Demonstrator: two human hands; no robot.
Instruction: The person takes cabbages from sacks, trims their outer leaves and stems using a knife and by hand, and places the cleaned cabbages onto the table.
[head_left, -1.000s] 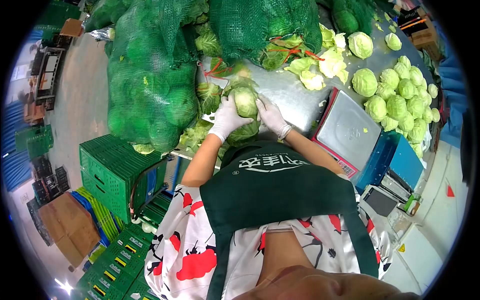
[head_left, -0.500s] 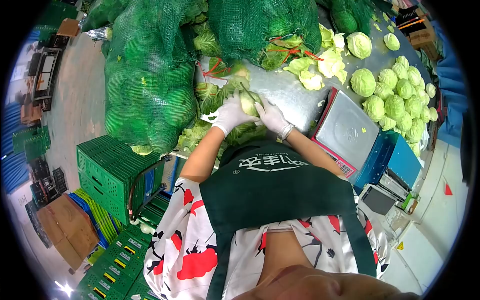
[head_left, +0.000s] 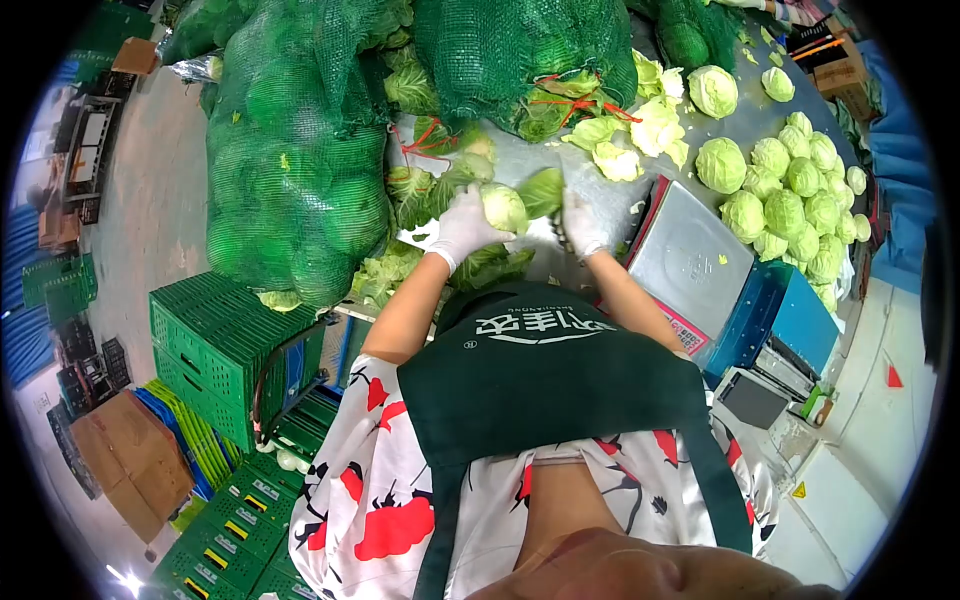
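My left hand [head_left: 468,228], in a white glove, is closed round the side of a pale green cabbage [head_left: 504,208] above the metal table [head_left: 590,240]. Opposite it, my gloved right hand [head_left: 582,224] grips a darker outer cabbage leaf [head_left: 542,192] by its right edge. The leaf stands out to the right of the head; whether it still joins the head I cannot tell. Loose green leaves [head_left: 490,265] lie below my hands, near the apron. Just left of the cabbage are more leafy cabbages [head_left: 412,190].
Green mesh sacks of cabbages [head_left: 290,170] stand at the left and back [head_left: 525,60]. A scale [head_left: 692,240] lies to my right, beside a heap of trimmed cabbages [head_left: 800,190]. Pale leaves [head_left: 655,130] are scattered behind. Green crates [head_left: 205,350] stand at lower left.
My right hand has moved right, away from the cabbage, drawing the outer leaf out with it. My left hand stays on the cabbage, nearly in place.
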